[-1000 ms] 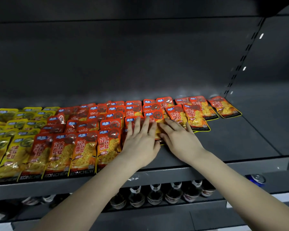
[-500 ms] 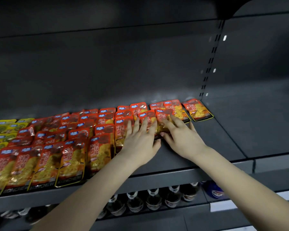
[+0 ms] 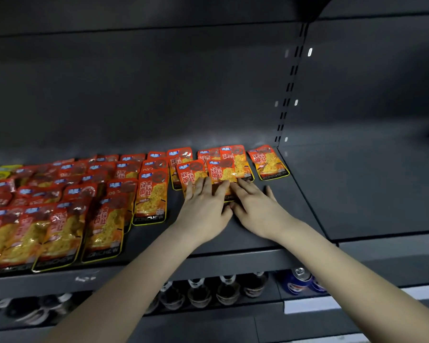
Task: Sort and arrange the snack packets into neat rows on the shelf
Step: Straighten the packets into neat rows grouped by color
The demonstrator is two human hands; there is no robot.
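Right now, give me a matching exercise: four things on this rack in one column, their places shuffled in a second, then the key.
Things:
1. yellow packets
2. lone red packet
3. blue can
4. left hand

Places:
a. lower level, right of the bottles
b. far left of the shelf
c. fingers flat on red packets, mid-shelf
d. rightmost at the back, apart from the rest

Pairs: 1-b, 2-d, 3-a, 4-c.
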